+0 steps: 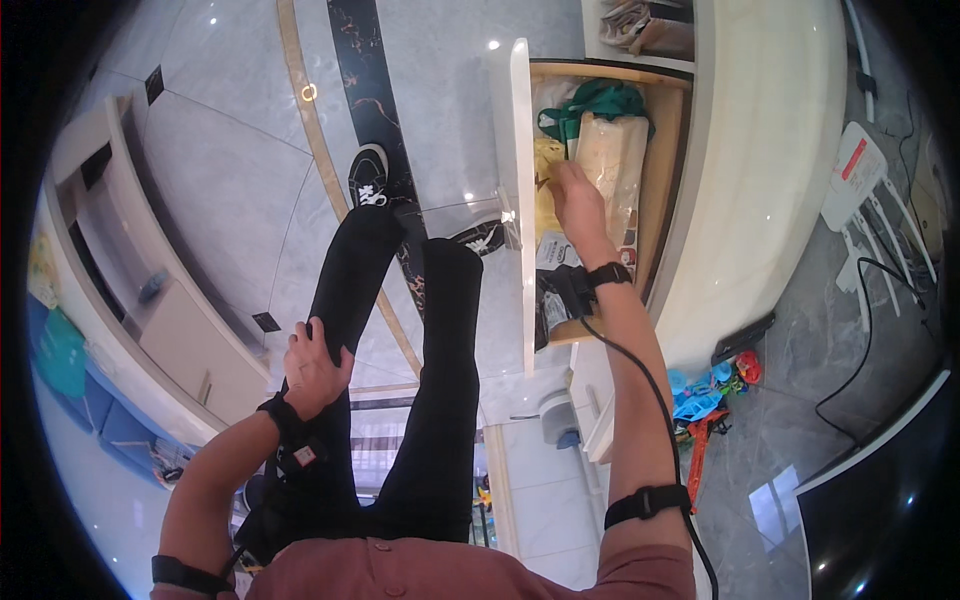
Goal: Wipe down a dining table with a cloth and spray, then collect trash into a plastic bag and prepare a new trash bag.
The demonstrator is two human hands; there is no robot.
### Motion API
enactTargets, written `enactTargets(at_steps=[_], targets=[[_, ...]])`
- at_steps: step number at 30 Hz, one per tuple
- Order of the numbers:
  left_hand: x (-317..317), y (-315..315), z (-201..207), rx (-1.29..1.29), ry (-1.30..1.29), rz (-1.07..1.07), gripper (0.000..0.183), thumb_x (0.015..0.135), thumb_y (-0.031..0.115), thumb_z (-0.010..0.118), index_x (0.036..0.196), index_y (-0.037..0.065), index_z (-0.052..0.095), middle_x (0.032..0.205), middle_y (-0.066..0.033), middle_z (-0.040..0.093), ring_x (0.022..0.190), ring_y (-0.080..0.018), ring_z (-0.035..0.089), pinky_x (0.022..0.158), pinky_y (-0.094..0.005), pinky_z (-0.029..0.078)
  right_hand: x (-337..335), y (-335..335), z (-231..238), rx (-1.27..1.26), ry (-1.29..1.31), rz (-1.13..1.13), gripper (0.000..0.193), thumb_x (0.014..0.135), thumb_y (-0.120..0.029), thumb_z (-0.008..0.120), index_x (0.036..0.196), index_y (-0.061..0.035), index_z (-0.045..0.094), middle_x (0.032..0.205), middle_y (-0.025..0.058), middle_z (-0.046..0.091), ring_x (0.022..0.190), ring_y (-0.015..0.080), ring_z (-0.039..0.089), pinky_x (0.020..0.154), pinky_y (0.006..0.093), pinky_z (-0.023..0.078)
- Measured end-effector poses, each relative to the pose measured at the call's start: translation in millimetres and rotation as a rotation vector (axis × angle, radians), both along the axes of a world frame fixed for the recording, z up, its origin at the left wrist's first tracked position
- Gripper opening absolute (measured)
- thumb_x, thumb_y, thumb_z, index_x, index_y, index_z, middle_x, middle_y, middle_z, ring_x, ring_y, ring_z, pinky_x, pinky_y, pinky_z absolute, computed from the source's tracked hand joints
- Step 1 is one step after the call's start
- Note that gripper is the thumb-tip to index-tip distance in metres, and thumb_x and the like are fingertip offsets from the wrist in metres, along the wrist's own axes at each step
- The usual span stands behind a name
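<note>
My right hand reaches into an open drawer on the right. Its fingers are bent together at a yellow plastic packet, which they seem to pinch; the fingertips show only in part. Beside that hand lies a long, pale item in clear wrapping. A green cloth-like bundle fills the drawer's far end. Nearer me in it are a white printed packet and a black plastic bag. My left hand rests on my left leg with fingers apart, holding nothing.
A cream cabinet top curves along the drawer's right side. Farther right stands a white router with cables. Colourful toys lie on the grey floor. At left are a low cabinet and a blue sofa. A black cable runs along my right arm.
</note>
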State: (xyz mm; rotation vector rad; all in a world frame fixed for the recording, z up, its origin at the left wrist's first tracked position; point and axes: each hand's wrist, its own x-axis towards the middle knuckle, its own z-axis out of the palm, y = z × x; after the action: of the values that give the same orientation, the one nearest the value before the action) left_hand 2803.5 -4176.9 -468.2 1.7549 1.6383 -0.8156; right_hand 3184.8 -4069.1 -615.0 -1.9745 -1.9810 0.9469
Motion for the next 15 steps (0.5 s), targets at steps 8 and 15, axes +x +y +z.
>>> enactTargets(at_steps=[8, 15], targets=[[3.9, 0.1, 0.4, 0.011, -0.017, 0.004, 0.054, 0.070, 0.023, 0.060, 0.110, -0.005, 0.039, 0.090, -0.0202, 0.046, 0.079, -0.0340, 0.052, 0.061, -0.0407, 0.047, -8.9, -21.8, 16.9, -0.189, 0.385, -0.611, 0.010, 0.082, -0.007, 0.060, 0.083, 0.0020, 0.056, 0.071, 0.0005, 0.056, 0.062, 0.0060, 0.050, 0.057, 0.0194, 0.040], [3.3, 2.3, 3.2, 0.013, -0.033, 0.037, 0.053, 0.070, 0.023, 0.059, 0.110, -0.006, 0.040, 0.091, -0.0210, 0.046, 0.078, -0.0342, 0.051, 0.061, -0.0410, 0.047, -33.7, -18.9, 107.8, -0.129, 0.484, -0.815, 0.012, 0.083, -0.009, 0.060, 0.078, 0.0005, 0.054, 0.064, -0.0039, 0.048, 0.059, 0.0031, 0.040, 0.052, 0.0179, 0.033]])
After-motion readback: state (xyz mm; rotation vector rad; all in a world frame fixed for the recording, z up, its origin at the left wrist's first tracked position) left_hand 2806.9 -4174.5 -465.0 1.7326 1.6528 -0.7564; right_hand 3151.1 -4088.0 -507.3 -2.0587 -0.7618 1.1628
